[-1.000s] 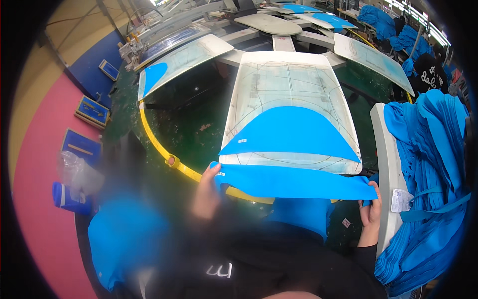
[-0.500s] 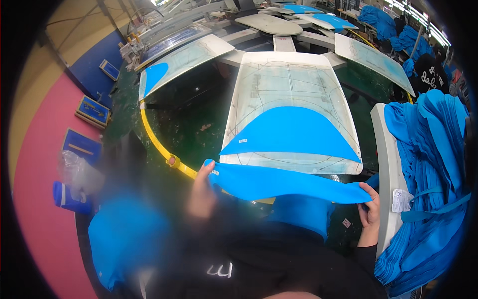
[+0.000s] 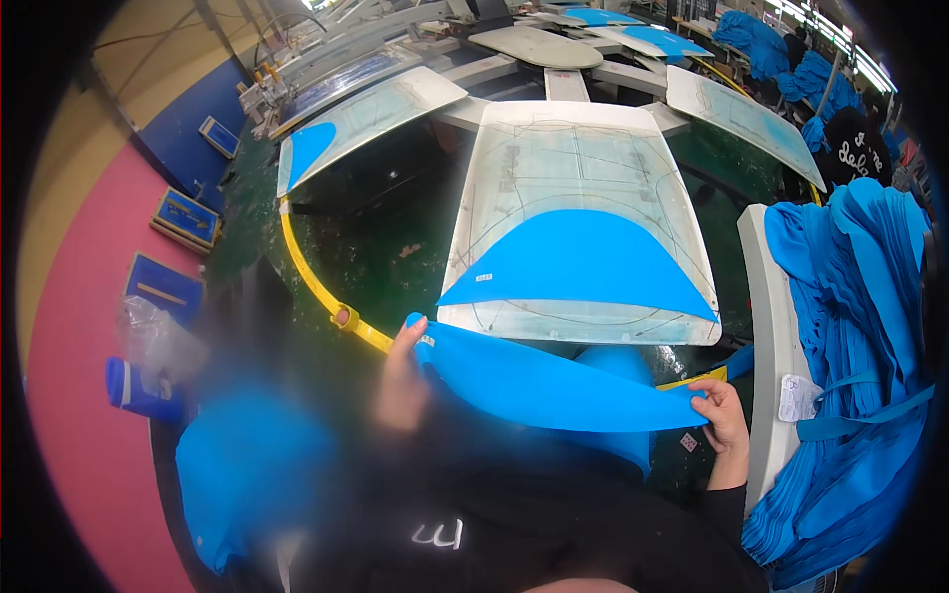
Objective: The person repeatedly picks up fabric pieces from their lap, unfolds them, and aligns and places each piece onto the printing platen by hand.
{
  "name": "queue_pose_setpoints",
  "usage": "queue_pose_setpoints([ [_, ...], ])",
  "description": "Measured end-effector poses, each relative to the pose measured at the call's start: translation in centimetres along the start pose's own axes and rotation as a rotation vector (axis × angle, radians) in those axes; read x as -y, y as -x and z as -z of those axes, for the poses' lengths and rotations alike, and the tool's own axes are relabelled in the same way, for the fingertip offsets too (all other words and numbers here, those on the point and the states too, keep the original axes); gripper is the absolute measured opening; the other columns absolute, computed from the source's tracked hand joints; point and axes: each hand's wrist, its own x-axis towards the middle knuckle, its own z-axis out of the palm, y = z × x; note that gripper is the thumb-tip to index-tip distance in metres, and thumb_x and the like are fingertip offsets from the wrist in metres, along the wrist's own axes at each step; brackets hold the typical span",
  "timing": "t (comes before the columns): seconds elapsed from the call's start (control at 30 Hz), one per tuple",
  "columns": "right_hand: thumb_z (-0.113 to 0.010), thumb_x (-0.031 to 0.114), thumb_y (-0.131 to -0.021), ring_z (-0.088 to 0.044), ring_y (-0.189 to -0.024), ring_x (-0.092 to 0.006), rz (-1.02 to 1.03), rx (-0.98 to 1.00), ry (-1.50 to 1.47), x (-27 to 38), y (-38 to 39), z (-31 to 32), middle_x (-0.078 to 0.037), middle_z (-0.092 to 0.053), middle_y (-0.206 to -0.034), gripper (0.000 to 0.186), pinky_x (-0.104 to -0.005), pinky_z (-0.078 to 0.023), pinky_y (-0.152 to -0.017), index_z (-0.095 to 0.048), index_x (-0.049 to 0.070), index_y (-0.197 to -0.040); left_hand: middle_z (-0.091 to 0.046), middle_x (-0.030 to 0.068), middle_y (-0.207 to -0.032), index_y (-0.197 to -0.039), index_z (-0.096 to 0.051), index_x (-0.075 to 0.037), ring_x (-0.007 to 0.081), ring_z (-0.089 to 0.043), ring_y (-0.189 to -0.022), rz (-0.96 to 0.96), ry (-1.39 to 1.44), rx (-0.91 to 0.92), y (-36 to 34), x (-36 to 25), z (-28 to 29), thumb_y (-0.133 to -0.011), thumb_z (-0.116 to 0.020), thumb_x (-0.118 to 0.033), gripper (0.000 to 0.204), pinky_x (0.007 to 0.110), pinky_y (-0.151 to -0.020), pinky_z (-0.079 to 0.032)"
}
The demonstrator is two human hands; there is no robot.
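A blue cut fabric piece (image 3: 554,383) hangs between my two hands, its middle sagging. My left hand (image 3: 400,381), partly blurred, pinches the left end beside a small white label. The right end is gripped between the thumb and fingers of my right hand (image 3: 723,416). Just beyond, a second blue fabric panel (image 3: 583,259) with a curved top lies flat on the near part of a pale board (image 3: 554,158) marked with thin outlines. It too has a small label near its left corner. More blue cloth shows below the held piece, partly hidden by it.
To the right, a thick stack of blue fabric pieces (image 3: 850,376) hangs over a white stand (image 3: 769,346). A yellow rail (image 3: 306,262) curves round the boards. Other pale boards (image 3: 371,119) fan out beyond. At lower left are blurred blue cloth (image 3: 247,465) and a blue container (image 3: 143,390).
My right hand has moved left and slightly down, so the fabric piece slackens and its lower edge droops further. My left hand stays in nearly the same place.
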Motion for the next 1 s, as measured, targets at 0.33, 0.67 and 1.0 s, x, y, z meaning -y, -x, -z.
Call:
queue_pose_setpoints([
  [0.33,-0.062,0.002,-0.078,-0.055,-0.079,-0.0045,-0.116,0.049,0.234,-0.2,-0.8,-1.7,-0.002,-0.065,-0.090,0.026,-0.0180,-0.041,-0.072,-0.065,0.000,-0.104,-0.064,0.0061,-0.080,-0.089,-0.058,-0.010,0.0179,-0.064,-0.072,-0.098,-0.112,-0.033,-1.1,0.6,1.9,-0.083,-0.064,-0.017,0.011,0.033,-0.068,-0.055],
  [0.67,-0.046,-0.001,-0.083,-0.057,-0.088,-0.0113,-0.052,0.083,0.540,-5.1,-2.7,-4.2,-0.006,-0.065,-0.094,0.027,-0.0230,-0.042,-0.082,-0.066,-0.001,-0.099,-0.058,0.0026,-0.082,-0.092,-0.053,-0.013,0.0153,-0.060,-0.076,0.035,-0.129,0.153,1.0,-0.3,-1.8,-0.082,-0.066,-0.017,0.017,0.032,-0.068,-0.052],
  [1.0,-0.055,0.004,-0.085,-0.057,-0.084,-0.0088,0.066,-0.045,0.546,-4.5,-4.0,-2.5,-0.004,-0.065,-0.092,0.018,-0.0224,-0.043,-0.076,-0.066,-0.001,-0.098,-0.064,0.0025,-0.081,-0.090,-0.060,-0.012,0.0149,-0.062,-0.074,-0.162,-0.118,-0.106,-2.9,0.1,4.1,-0.084,-0.065,-0.023,0.013,0.031,-0.066,-0.052],
])
